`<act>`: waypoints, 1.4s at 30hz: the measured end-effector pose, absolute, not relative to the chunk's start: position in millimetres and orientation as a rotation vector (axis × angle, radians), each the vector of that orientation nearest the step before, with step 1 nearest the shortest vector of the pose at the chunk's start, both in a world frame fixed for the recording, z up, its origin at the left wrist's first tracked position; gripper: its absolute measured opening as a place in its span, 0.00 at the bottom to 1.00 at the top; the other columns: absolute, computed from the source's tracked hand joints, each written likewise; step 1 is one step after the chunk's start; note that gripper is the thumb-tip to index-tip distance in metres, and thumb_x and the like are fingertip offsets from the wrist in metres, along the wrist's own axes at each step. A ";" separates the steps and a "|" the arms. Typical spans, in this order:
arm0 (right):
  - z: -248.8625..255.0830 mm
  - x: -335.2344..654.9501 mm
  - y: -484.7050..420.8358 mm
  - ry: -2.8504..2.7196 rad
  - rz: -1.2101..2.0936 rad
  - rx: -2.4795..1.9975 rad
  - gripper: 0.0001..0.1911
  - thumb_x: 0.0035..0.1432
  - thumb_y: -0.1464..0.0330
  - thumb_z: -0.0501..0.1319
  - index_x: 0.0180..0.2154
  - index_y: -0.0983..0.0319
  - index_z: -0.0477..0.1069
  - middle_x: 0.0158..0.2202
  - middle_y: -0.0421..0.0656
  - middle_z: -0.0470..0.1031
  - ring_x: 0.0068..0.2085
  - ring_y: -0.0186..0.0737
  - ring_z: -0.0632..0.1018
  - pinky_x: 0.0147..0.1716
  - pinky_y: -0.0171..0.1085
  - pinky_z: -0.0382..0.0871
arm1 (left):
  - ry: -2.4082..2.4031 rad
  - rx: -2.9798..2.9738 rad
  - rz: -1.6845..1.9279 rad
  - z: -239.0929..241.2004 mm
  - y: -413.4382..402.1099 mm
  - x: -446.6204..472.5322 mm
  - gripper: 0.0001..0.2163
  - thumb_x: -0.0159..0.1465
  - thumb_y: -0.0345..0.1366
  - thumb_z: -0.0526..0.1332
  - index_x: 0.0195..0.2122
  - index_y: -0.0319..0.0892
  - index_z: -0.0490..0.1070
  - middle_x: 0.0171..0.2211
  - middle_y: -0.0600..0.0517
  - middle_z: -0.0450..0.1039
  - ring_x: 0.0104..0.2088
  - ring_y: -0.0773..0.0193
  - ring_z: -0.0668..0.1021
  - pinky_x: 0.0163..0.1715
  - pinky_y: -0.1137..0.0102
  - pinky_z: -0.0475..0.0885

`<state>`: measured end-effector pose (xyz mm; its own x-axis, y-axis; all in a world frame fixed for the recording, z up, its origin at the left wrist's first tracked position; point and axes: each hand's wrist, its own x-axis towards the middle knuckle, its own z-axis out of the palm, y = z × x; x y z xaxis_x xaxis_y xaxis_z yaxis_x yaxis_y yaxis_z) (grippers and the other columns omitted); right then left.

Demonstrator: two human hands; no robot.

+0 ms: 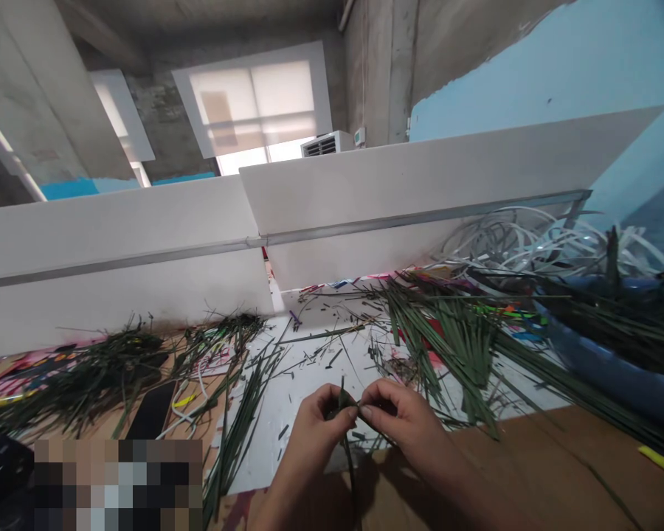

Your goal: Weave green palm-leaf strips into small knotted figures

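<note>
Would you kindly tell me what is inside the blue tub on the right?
Dark green strips lie in the blue tub, some rising above its rim; whatever lies beneath them is covered.

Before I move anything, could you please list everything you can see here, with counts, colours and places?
Held strip: at least one, dark green, between the hands
Leaf blades: many, green, right of centre and left of the hands
Tangled leaves: many, dark green, left
Scraps: many, dark, scattered centrally
Sheet: one, white, under the scraps
Tub: one, blue, far right
Coiled strips: many, white, behind the tub
Phone-like slab: one, black, left
Cardboard: at least one, brown, front right
Panels: two, white, behind the worktop
Windows: at least two, pale, upper left
Air conditioner: one, white, above the panels
Left hand: one, bare, pinching the strip
Right hand: one, bare, pinching beside it
</note>
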<state>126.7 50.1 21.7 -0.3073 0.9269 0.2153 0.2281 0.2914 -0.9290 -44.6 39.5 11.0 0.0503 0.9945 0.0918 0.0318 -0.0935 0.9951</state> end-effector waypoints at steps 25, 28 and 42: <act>26.0 130.2 48.1 -1.975 0.773 -1.126 0.07 0.59 0.71 0.58 0.30 0.60 0.74 0.30 0.40 0.76 0.34 0.41 0.75 0.33 0.37 0.62 | 1.393 1.521 1.122 16.3 33.4 -41.8 0.04 0.53 0.35 0.61 0.25 0.42 0.67 0.23 0.56 0.64 0.28 0.64 0.66 0.29 0.70 0.60; 26.5 130.2 47.6 -2.005 0.749 -1.126 0.08 0.58 0.72 0.57 0.30 0.60 0.74 0.30 0.40 0.77 0.34 0.41 0.75 0.33 0.37 0.61 | 1.395 1.531 1.139 13.6 32.6 -40.9 0.03 0.54 0.34 0.61 0.25 0.42 0.67 0.24 0.55 0.64 0.28 0.63 0.67 0.29 0.70 0.61; 8.6 124.2 47.0 -2.205 0.330 -1.206 0.07 0.59 0.75 0.56 0.31 0.60 0.69 0.31 0.41 0.75 0.34 0.41 0.74 0.34 0.37 0.58 | 1.694 1.900 0.896 14.0 25.3 -37.3 0.03 0.60 0.31 0.55 0.30 0.45 0.63 0.30 0.52 0.69 0.32 0.58 0.71 0.34 0.68 0.60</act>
<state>124.2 47.0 8.6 -0.4088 0.8282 0.3834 0.6797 0.5566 -0.4776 -37.3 25.3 14.0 0.0399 0.9836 0.1759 0.6987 -0.1533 0.6988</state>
